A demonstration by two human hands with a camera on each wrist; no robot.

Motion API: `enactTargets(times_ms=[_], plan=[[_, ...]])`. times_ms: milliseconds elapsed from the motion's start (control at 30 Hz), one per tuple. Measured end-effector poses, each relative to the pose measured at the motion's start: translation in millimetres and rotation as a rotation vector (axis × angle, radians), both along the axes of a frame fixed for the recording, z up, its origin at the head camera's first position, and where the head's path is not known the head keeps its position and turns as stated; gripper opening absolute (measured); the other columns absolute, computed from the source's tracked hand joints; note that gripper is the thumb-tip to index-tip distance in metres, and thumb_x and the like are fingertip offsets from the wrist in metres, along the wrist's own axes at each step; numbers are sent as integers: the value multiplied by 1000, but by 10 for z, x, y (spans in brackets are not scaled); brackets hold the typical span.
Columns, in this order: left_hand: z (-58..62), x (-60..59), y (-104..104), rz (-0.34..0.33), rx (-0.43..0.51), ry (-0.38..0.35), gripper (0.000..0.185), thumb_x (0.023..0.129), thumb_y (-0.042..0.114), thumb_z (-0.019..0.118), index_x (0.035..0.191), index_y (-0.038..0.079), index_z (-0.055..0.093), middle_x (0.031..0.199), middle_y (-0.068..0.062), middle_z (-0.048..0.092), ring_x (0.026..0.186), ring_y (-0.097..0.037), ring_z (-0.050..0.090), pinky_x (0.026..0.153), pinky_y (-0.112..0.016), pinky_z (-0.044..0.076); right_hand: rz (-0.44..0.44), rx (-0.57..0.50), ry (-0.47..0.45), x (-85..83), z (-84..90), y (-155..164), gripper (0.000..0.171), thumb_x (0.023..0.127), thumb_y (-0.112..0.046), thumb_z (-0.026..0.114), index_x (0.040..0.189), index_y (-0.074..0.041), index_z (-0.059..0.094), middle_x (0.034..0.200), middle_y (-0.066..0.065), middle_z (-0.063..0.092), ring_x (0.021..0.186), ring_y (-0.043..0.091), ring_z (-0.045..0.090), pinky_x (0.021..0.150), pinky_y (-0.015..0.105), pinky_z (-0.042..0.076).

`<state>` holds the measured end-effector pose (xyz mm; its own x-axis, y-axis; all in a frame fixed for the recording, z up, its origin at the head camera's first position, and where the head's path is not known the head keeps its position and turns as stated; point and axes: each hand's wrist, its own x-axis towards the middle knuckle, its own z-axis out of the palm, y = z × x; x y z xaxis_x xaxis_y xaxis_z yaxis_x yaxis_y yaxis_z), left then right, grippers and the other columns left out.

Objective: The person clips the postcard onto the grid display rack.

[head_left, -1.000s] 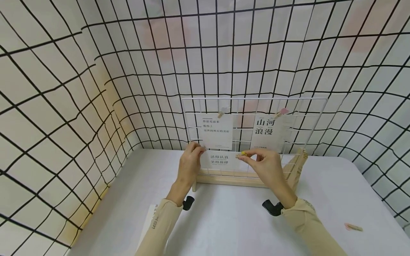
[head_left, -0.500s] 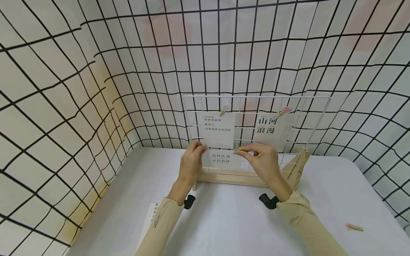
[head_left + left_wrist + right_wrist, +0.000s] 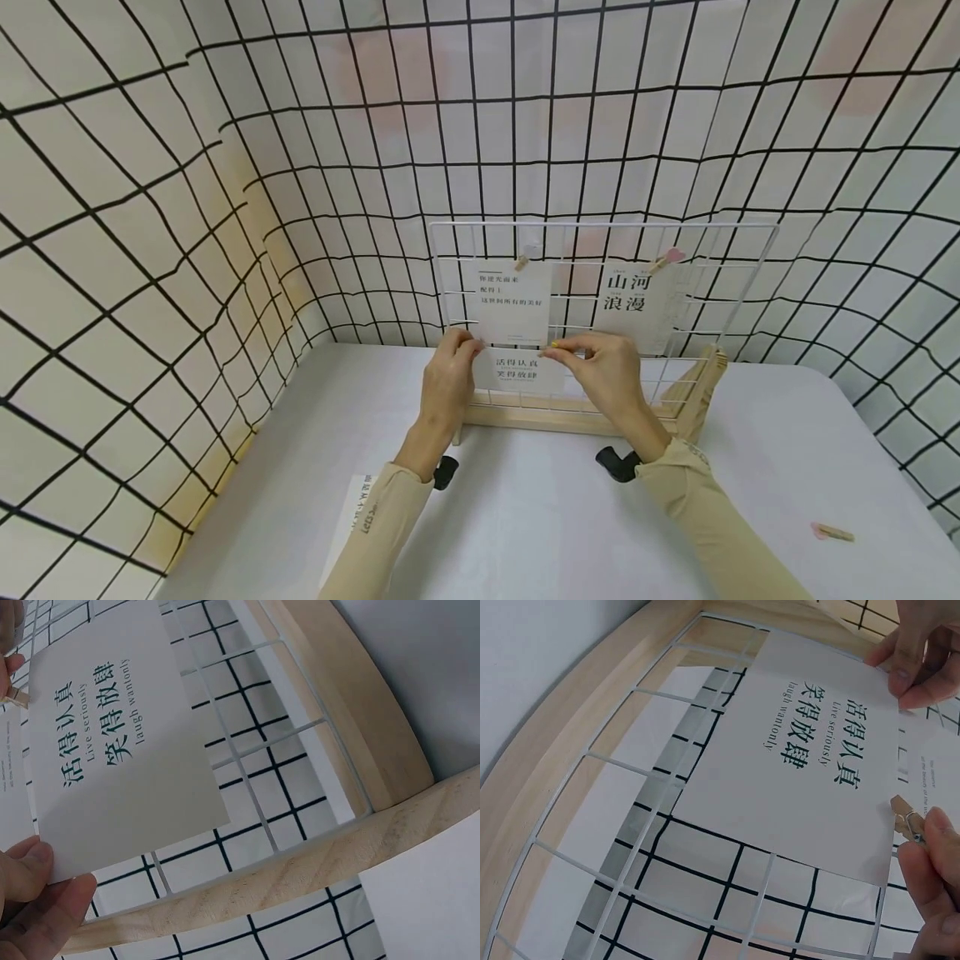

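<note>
now the right hand (image 3: 609,372) has carried its small wooden clothespin (image 3: 907,823) toward 9 o'clock, probably touching the card (image 3: 517,372)'s top edge. the left hand (image 3: 447,379) pinches the card's corner.

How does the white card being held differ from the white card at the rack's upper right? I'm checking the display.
The held white card sits low on the white wire rack, steadied by the left hand, the right hand pinching a small wooden clip there. The upper-right white card hangs clipped already, untouched, with larger characters. Both carry dark green print.

Card (image 3: 517,372) on grid panel (image 3: 720,242), below 2 cards.
</note>
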<state>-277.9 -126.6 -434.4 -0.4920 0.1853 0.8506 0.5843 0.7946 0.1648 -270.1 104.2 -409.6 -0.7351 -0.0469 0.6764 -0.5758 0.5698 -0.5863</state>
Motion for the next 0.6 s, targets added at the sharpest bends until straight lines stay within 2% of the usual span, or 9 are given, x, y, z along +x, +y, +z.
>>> enactTargets(times_ms=[200, 433, 600], plan=[[-9, 12, 27, 21, 0, -1, 5, 93, -6, 69, 94, -2, 72, 99, -12, 64, 86, -22, 66, 72, -30, 60, 9, -42, -47, -13, -9, -42, 11, 78, -14, 90, 85, -8, 84, 80, 10, 80, 43, -6, 22, 40, 16, 19], [-44, 14, 51, 26, 46, 10, 4, 92, -7, 69, 92, -5, 73, 101, -14, 64, 88, -24, 66, 71, -30, 60, 5, -149, -207, 6, -15, -105, 14, 83, -17, 87, 90, -5, 83, 79, 13, 79, 39, -4, 21, 38, 16, 17], [-61, 5, 65, 31, 67, 17, 5, 92, -8, 70, 90, -5, 73, 101, -14, 64, 90, -25, 66, 73, -31, 60, -28, -138, -228, 36, 4, -124, 16, 85, -20, 86, 91, -6, 84, 76, 11, 79, 38, -3, 21, 37, 16, 17]])
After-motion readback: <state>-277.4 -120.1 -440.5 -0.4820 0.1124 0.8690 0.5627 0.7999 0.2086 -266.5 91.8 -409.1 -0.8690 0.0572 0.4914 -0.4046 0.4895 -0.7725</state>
